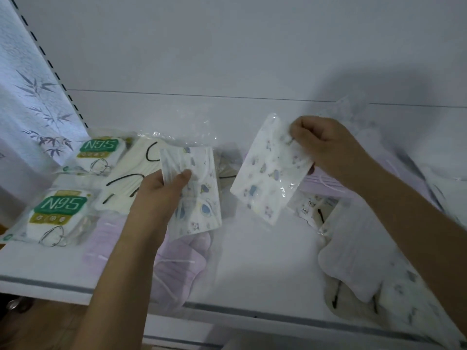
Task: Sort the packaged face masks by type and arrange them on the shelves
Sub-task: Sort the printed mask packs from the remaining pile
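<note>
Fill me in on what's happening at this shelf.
A person is sorting packaged face masks on a white shelf. The left hand grips one cartoon-print mask pack, and the right hand pinches a second cartoon-print pack by its upper corner; both are held above the shelf. Two N95 packs lie at the shelf's left end, with cream masks with black ear loops beside them. Lilac masks lie under the left hand, and more mixed packs sit unsorted on the right.
</note>
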Motion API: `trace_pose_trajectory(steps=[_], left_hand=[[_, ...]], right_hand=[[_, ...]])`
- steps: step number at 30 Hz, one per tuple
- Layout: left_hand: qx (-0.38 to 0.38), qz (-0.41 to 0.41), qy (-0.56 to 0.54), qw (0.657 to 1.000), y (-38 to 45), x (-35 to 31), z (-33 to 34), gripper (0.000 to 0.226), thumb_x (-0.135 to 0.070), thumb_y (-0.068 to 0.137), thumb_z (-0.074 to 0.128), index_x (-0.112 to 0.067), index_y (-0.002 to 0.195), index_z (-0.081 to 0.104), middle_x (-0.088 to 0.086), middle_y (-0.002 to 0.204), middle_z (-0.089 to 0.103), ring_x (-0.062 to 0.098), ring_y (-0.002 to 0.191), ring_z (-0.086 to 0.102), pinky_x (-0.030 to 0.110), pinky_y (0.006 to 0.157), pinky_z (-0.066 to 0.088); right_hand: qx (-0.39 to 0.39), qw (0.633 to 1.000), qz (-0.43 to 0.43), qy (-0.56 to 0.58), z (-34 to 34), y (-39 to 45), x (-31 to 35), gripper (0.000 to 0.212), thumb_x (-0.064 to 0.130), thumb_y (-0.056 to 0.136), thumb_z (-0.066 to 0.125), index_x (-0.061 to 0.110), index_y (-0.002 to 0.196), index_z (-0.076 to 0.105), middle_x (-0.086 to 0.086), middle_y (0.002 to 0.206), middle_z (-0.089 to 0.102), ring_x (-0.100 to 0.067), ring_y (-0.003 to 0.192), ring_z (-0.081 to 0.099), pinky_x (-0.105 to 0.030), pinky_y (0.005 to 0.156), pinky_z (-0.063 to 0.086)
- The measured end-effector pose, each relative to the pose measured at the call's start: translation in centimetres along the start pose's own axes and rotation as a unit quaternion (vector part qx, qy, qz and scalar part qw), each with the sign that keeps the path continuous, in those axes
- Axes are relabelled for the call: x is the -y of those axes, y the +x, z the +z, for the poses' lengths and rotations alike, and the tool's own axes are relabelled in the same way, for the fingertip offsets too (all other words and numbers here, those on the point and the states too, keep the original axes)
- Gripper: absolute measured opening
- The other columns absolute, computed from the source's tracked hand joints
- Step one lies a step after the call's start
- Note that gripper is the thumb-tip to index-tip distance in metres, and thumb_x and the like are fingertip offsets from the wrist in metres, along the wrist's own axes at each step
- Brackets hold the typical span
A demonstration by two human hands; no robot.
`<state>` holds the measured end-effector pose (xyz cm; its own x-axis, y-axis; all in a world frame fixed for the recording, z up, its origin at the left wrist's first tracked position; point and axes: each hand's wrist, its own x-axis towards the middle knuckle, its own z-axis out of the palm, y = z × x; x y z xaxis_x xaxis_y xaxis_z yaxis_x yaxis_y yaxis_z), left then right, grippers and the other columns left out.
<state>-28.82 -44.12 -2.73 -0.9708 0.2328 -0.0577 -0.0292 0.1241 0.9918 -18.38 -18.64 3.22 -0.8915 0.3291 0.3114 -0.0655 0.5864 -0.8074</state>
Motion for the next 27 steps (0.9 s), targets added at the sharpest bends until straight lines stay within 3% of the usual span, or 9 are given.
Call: trace_pose_trajectory(steps=[3, 5, 8, 10, 12, 16, 19, 24, 27], left_hand=[[0.046, -0.031, -0.029, 0.998, -0.4, -0.7, 1.1, 0.032, -0.049, 0.093, 0.064, -0.019, 0.102, 0.075, 0.003, 0.097, 0.079, 0.026, 0.092, 0.075, 0.049, 0.092, 0.057], [0.106, -0.069, -0.062, 0.99, -1.1, -1.1, 2.2, 0.057, -0.068, 0.082, 0.062, -0.018, 0.104, 0.077, 0.004, 0.104, 0.078, 0.025, 0.096, 0.075, 0.044, 0.09, 0.057], [0.153, -0.041, 0.013, 0.987, -3.0, -0.1, 3.4, 0.037, -0.048, 0.084, 0.07, -0.012, 0.094, 0.076, 0.006, 0.091, 0.079, 0.021, 0.081, 0.077, 0.034, 0.07, 0.061], [0.104, -0.033, 0.048, 0.993, -2.9, 1.3, 2.8, 0.016, -0.026, 0.091, 0.071, -0.011, 0.097, 0.074, 0.004, 0.086, 0.079, 0.02, 0.075, 0.076, 0.033, 0.067, 0.06], [0.035, -0.059, 0.028, 0.997, -2.2, 2.3, 1.3, 0.005, -0.016, 0.093, 0.069, -0.014, 0.09, 0.073, 0.004, 0.08, 0.077, 0.024, 0.073, 0.074, 0.04, 0.074, 0.061], [-0.023, -0.081, -0.06, 0.995, -1.8, 2.2, -0.5, 0.013, -0.01, 0.094, 0.067, -0.009, 0.08, 0.066, 0.006, 0.077, 0.072, 0.023, 0.069, 0.069, 0.033, 0.063, 0.055], [-0.013, -0.078, -0.077, 0.994, -2.1, 2.1, -0.2, 0.011, -0.011, 0.093, 0.067, -0.012, 0.082, 0.069, -0.001, 0.071, 0.074, 0.021, 0.07, 0.071, 0.032, 0.064, 0.054], [-0.019, -0.074, -0.081, 0.994, -2.5, 2.1, 0.2, 0.016, -0.01, 0.095, 0.065, -0.02, 0.083, 0.068, 0.0, 0.08, 0.075, 0.022, 0.077, 0.071, 0.036, 0.073, 0.056], [-0.02, -0.069, -0.079, 0.994, -2.4, 2.1, 0.5, 0.016, -0.01, 0.095, 0.064, -0.02, 0.083, 0.069, 0.002, 0.081, 0.074, 0.024, 0.078, 0.071, 0.039, 0.076, 0.056]], right_hand=[[0.07, 0.994, 0.02, 0.078, 0.7, 0.9, 0.9, 0.027, 0.03, 0.099, 0.056, 0.016, 0.078, 0.067, -0.007, 0.063, 0.047, -0.018, 0.053, 0.039, -0.021, 0.045, 0.033], [0.082, 0.997, 0.0, 0.014, 3.0, 1.2, 0.6, 0.026, 0.034, 0.096, 0.06, 0.014, 0.081, 0.069, 0.0, 0.06, 0.052, -0.014, 0.051, 0.042, -0.02, 0.047, 0.033], [0.08, 0.99, -0.047, -0.105, 6.6, 0.9, -0.4, 0.027, 0.04, 0.093, 0.062, 0.017, 0.081, 0.069, 0.01, 0.07, 0.068, -0.003, 0.068, 0.063, -0.016, 0.065, 0.043], [0.082, 0.991, -0.031, -0.105, 7.5, 0.7, -1.7, 0.04, 0.048, 0.096, 0.053, 0.012, 0.08, 0.065, 0.002, 0.068, 0.066, -0.007, 0.064, 0.064, -0.02, 0.064, 0.045], [0.061, 0.975, -0.002, -0.213, 7.4, 1.0, -4.1, 0.044, 0.057, 0.095, 0.046, 0.017, 0.092, 0.064, 0.004, 0.078, 0.068, -0.013, 0.071, 0.064, -0.027, 0.066, 0.047], [0.117, 0.847, -0.019, -0.518, 7.4, 2.0, -9.1, 0.029, 0.039, 0.087, 0.054, 0.02, 0.104, 0.067, -0.001, 0.101, 0.068, -0.025, 0.096, 0.058, -0.032, 0.074, 0.047], [0.099, 0.839, -0.061, -0.531, 7.8, 2.4, -9.1, 0.016, 0.023, 0.082, 0.058, 0.02, 0.088, 0.073, -0.004, 0.088, 0.068, -0.025, 0.086, 0.057, -0.031, 0.068, 0.041], [0.029, 0.919, -0.033, -0.392, 6.0, 4.0, -7.7, 0.012, 0.032, 0.084, 0.063, 0.022, 0.082, 0.068, 0.003, 0.088, 0.064, -0.023, 0.09, 0.057, -0.029, 0.068, 0.037], [0.128, 0.85, -0.053, -0.508, 6.2, 3.8, -8.6, 0.05, 0.061, 0.084, 0.06, 0.028, 0.122, 0.061, 0.0, 0.117, 0.059, -0.025, 0.108, 0.054, -0.035, 0.085, 0.045]])
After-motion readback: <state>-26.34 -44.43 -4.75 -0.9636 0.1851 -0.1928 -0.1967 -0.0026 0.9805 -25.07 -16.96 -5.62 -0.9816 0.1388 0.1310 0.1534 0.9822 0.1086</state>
